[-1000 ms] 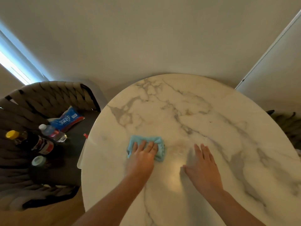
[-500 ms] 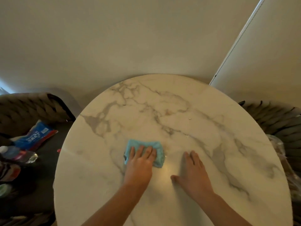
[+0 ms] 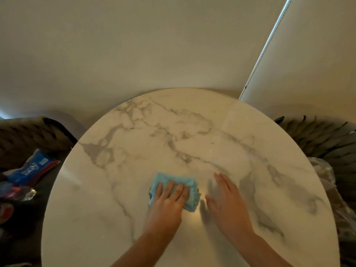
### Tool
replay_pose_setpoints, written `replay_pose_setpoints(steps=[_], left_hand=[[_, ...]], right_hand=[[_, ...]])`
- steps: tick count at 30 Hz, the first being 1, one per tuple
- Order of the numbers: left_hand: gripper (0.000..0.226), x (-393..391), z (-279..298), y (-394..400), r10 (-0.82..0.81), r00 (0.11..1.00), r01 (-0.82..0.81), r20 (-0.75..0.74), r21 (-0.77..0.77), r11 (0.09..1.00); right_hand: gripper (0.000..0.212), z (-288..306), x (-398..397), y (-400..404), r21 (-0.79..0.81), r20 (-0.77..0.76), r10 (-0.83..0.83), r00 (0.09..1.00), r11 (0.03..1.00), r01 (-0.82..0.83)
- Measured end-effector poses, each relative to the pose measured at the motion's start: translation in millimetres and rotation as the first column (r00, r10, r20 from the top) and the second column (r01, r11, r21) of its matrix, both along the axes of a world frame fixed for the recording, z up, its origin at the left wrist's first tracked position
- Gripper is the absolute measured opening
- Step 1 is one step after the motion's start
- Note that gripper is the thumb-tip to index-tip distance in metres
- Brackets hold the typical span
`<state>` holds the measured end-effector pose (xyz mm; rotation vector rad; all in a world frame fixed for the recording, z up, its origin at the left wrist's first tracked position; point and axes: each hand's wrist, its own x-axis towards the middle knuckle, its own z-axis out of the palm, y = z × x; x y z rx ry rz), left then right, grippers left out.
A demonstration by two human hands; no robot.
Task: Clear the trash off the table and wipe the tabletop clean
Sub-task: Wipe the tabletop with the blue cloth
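- The left hand (image 3: 169, 199) lies flat on the blue cloth (image 3: 174, 189), 4 fingers straight and pressing down; nothing is curled round it. A flat palm spreads the pressure, so the folded cloth stays against the marble while it is pushed.
- The cloth sits under and just ahead of the left fingers, on the near middle of the table (image 3: 119, 189), with its right edge poking out toward the other hand.
- The right hand (image 3: 225, 201) is just beside the cloth, apart from it, fingers straight and together, holding nothing. It looks to be resting on the tabletop as a brace, though motion blur makes contact hard to confirm.
- Ahead of the right hand, well beyond its fingertips, a small crumb (image 3: 212, 142) remains on the marble, so wiping is not finished there.
- Far to the left of the left hand, off the table, a blue wrapper (image 3: 32, 167) and a crushed bottle (image 3: 24, 193) lie on a dark chair (image 3: 36, 132); the trash seems already moved off.
- To the right of the right hand, past the table edge, a clear plastic bag (image 3: 325, 170) rests on a second chair (image 3: 331, 137).
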<state>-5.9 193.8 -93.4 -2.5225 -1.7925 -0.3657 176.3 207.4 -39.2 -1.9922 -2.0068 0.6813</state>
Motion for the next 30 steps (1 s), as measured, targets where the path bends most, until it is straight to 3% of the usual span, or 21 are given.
replay_pose_setpoints(steps=[3,6,8,10,12,16,20,23,26,30], left_hand=[[0.05,-31.4,1.6,-23.7,-0.037,0.999,0.037,0.003,0.017,0.999],[0.054,-40.1,8.1,13.6,0.161,0.987,-0.161,-0.025,0.003,0.987],[0.055,-10.9,19.6,50.0,0.272,0.961,-0.275,-0.049,-0.092,0.957],[0.054,28.3,21.6,68.7,0.264,0.964,-0.267,-0.038,-0.094,0.959],[0.053,57.7,10.9,54.7,0.149,0.988,-0.151,-0.039,-0.064,0.986],[0.048,43.7,3.4,-7.5,-0.032,0.999,0.034,0.039,-0.055,0.998],[0.047,6.3,19.3,-21.8,0.021,0.994,-0.017,0.104,-0.035,0.999],[0.046,-12.9,49.2,-24.6,0.21,0.951,-0.212,0.226,-0.016,0.977],[0.042,-52.4,72.8,-41.3,0.494,0.848,-0.481,0.194,-0.111,0.869],[0.052,-113.4,70.2,-76.3,0.804,0.595,-0.756,-0.025,-0.357,0.548]], right_hand=[[0.072,3.8,17.7,9.1,-0.058,0.019,0.042,0.999,0.997,-0.041],[0.078,5.3,38.3,23.7,-0.107,0.059,0.111,0.992,0.989,-0.104],[0.081,3.9,49.6,31.3,-0.136,0.065,0.13,0.989,0.983,-0.12],[0.084,0.4,56.5,33.7,-0.15,0.079,0.141,0.987,0.98,-0.128],[0.085,-3.3,58.3,31.6,-0.156,0.105,0.16,0.982,0.977,-0.142],[0.083,-4.7,59.0,31.4,-0.184,0.123,0.198,0.972,0.967,-0.174],[0.078,1.8,57.1,33.2,-0.15,0.098,0.218,0.971,0.968,-0.203],[0.073,2.0,40.9,29.4,-0.063,0.039,0.259,0.965,0.965,-0.256],[0.069,4.6,13.7,27.2,0.005,-0.026,0.303,0.953,0.953,-0.303],[0.063,7.9,-41.7,20.9,0.036,-0.119,0.396,0.911,0.918,-0.394]])
